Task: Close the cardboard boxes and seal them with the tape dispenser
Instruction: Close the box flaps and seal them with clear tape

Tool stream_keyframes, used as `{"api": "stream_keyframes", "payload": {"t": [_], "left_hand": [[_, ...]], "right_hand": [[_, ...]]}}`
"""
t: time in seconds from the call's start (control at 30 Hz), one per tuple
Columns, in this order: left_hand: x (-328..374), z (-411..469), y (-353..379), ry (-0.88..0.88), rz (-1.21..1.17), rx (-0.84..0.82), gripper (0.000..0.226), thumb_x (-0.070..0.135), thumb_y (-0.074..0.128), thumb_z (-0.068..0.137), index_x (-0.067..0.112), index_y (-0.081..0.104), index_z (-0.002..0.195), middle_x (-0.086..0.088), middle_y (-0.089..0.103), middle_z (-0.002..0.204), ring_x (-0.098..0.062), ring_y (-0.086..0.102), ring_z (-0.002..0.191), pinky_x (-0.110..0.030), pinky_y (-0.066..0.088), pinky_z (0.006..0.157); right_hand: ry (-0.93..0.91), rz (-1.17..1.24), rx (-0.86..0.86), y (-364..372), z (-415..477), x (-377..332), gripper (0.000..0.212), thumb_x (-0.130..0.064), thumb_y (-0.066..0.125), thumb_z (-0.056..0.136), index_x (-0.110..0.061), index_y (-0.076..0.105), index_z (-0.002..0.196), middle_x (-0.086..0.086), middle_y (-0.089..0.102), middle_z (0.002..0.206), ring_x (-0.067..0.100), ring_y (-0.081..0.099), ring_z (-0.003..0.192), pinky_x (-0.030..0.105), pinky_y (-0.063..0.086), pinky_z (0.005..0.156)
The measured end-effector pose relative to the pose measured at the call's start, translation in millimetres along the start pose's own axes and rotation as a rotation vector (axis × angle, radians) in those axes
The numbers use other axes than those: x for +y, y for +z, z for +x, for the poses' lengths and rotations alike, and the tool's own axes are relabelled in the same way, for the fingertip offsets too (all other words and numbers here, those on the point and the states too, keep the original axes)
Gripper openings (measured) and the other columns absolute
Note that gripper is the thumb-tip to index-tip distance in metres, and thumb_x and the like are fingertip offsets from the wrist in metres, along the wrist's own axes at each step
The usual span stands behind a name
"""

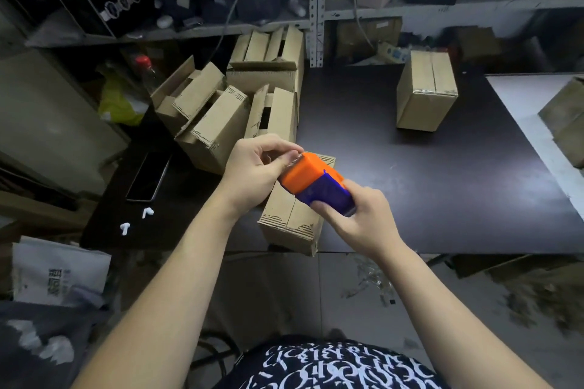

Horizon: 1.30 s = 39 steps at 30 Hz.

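An orange and blue tape dispenser (316, 184) is held above a closed cardboard box (292, 223) at the table's front edge. My right hand (357, 221) grips the dispenser's blue body from below. My left hand (256, 164) pinches at the toothed orange end, where the tape comes out. The box's flaps lie shut with a seam down the middle. A heap of open cardboard boxes (227, 110) lies behind, at the left. A closed box (425, 95) with tape across its top stands at the back right.
A phone (148, 177) and two white earbuds (136, 219) lie on the dark table (442, 183) at the left. Another box (568, 123) sits on a white surface at the right edge. Shelving with goods runs behind. A bottle (147, 69) stands far left.
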<state>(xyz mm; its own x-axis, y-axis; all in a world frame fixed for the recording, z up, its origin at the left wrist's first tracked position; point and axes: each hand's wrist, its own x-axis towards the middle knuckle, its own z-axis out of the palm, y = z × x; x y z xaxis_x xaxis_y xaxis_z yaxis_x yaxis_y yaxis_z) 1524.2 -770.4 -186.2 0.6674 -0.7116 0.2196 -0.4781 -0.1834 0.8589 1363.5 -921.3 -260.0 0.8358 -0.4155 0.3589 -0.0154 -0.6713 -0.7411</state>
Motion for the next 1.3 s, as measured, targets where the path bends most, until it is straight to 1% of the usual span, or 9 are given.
{"api": "stream_keyframes", "payload": {"t": [0.17,0.3,0.5,0.7,0.83,1.03,1.1,1.2,1.3], "left_hand": [[1.1,16.4,-35.8,0.015,-0.046,0.31,0.012,0.01,0.069,0.098,0.017,0.078,0.103,-0.004,0.075,0.093,-0.011,0.069,0.084,-0.028,0.056,0.075],[6.6,22.4,-51.8,0.076,0.101,0.25,0.012,0.01,0.069,0.098,0.011,0.077,0.107,-0.007,0.074,0.1,-0.009,0.069,0.086,-0.016,0.053,0.074],[0.6,28.2,-57.0,0.026,0.083,0.323,0.013,0.012,0.067,0.099,0.02,0.076,0.105,-0.002,0.075,0.101,-0.008,0.07,0.092,-0.025,0.058,0.081],[8.3,31.1,-53.4,0.138,0.113,0.281,0.011,0.012,0.067,0.099,0.013,0.077,0.105,-0.002,0.073,0.1,-0.009,0.07,0.092,-0.021,0.055,0.077],[9.1,31.0,-52.3,0.159,0.101,0.292,0.011,0.012,0.067,0.099,0.013,0.077,0.105,0.0,0.072,0.096,-0.009,0.068,0.088,-0.022,0.051,0.073],[20.6,22.9,-46.4,0.27,0.105,0.167,0.011,0.009,0.066,0.1,0.009,0.076,0.105,-0.004,0.069,0.094,-0.015,0.067,0.088,-0.031,0.054,0.071],[29.3,19.4,-42.7,0.367,0.12,0.047,0.012,0.004,0.067,0.098,0.005,0.076,0.106,-0.003,0.066,0.091,-0.016,0.065,0.086,-0.031,0.052,0.069],[37.6,13.9,-25.5,0.48,0.153,-0.11,0.012,0.001,0.068,0.096,0.0,0.077,0.105,-0.002,0.063,0.088,-0.009,0.061,0.083,-0.02,0.046,0.068],[35.4,4.2,-7.7,0.462,0.095,-0.166,0.011,-0.001,0.068,0.096,-0.001,0.076,0.103,-0.005,0.062,0.087,-0.009,0.059,0.079,-0.021,0.044,0.066]], "right_hand": [[0.195,-0.188,0.004,-1.9,-20.0,31.9,0.05,-0.076,0.059,0.079,-0.027,0.05,0.072,-0.01,0.048,0.053,0.011,0.048,0.052,0.027,0.032,0.051],[0.277,-0.208,-0.001,-5.0,-27.9,45.1,0.044,-0.07,0.063,0.078,-0.028,0.052,0.073,-0.009,0.052,0.055,0.011,0.05,0.054,0.03,0.036,0.052],[0.262,-0.159,0.005,3.2,-35.4,48.6,0.041,-0.067,0.063,0.08,-0.026,0.059,0.08,-0.008,0.058,0.059,0.014,0.056,0.057,0.035,0.046,0.055],[0.263,-0.13,0.049,2.2,-38.2,42.6,0.03,-0.067,0.061,0.082,-0.04,0.051,0.078,-0.009,0.056,0.058,0.015,0.054,0.057,0.026,0.037,0.052],[0.279,-0.134,0.053,3.2,-41.0,43.0,0.039,-0.071,0.06,0.083,-0.032,0.054,0.082,-0.01,0.058,0.059,0.013,0.057,0.057,0.026,0.038,0.053],[0.365,-0.162,0.083,4.1,-43.4,43.5,0.034,-0.058,0.07,0.09,-0.033,0.051,0.077,-0.01,0.056,0.057,0.012,0.054,0.055,0.027,0.036,0.053],[0.468,-0.174,0.129,4.4,-40.1,42.1,0.037,-0.054,0.071,0.091,-0.029,0.051,0.073,-0.007,0.058,0.059,0.012,0.056,0.058,0.032,0.039,0.055],[0.635,-0.112,0.167,1.8,-26.6,34.6,0.048,-0.059,0.067,0.091,-0.02,0.055,0.066,-0.005,0.063,0.054,0.015,0.06,0.057,0.035,0.047,0.06],[0.809,0.058,0.241,0.1,-9.8,32.3,0.056,-0.064,0.067,0.09,-0.015,0.059,0.063,-0.004,0.062,0.053,0.017,0.06,0.056,0.035,0.047,0.061]]}}
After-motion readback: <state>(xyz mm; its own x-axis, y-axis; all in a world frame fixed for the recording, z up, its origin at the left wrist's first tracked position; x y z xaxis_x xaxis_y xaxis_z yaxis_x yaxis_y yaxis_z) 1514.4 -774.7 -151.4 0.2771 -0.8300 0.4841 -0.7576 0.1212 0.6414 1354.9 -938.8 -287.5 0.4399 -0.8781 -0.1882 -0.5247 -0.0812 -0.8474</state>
